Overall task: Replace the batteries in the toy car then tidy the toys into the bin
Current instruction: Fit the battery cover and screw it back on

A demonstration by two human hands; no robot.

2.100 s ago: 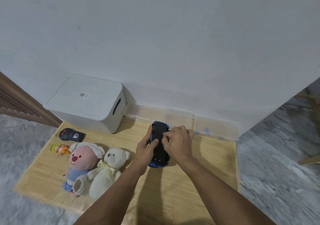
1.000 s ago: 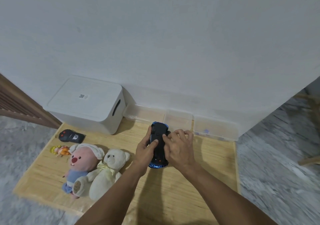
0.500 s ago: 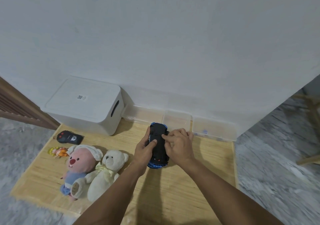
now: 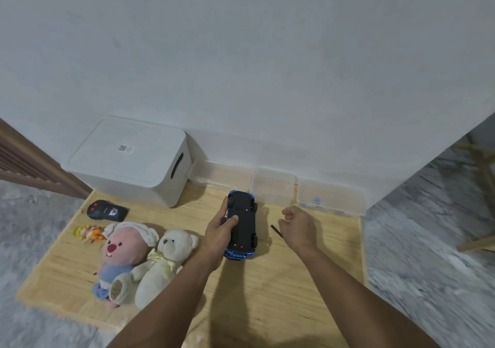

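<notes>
The left hand (image 4: 220, 231) grips the toy car (image 4: 242, 223), upside down over the wooden mat (image 4: 281, 288), thumb pressed on its underside; keep it level and steady while the battery cover is worked. The right hand (image 4: 297, 224), just beside, has fingers (image 4: 288, 215) curled in; a thin dark stick (image 4: 276, 230) shows at it, whether held I cannot tell

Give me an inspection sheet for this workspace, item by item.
Surface: wooden mat on grey floor.
Job's things: toy car upside down, underside showing; white bin lidded, by the wall.
Clutter: black remote, small doll, pink plush, white teddy; three clear trays along the wall, the rightmost holding something blue.
Hands: left hand grips the car; right hand curled, apart from the car, a thin dark stick beside it.
Cables: nothing seen.
Surroundings: pale wall, wooden furniture leg at right.
</notes>
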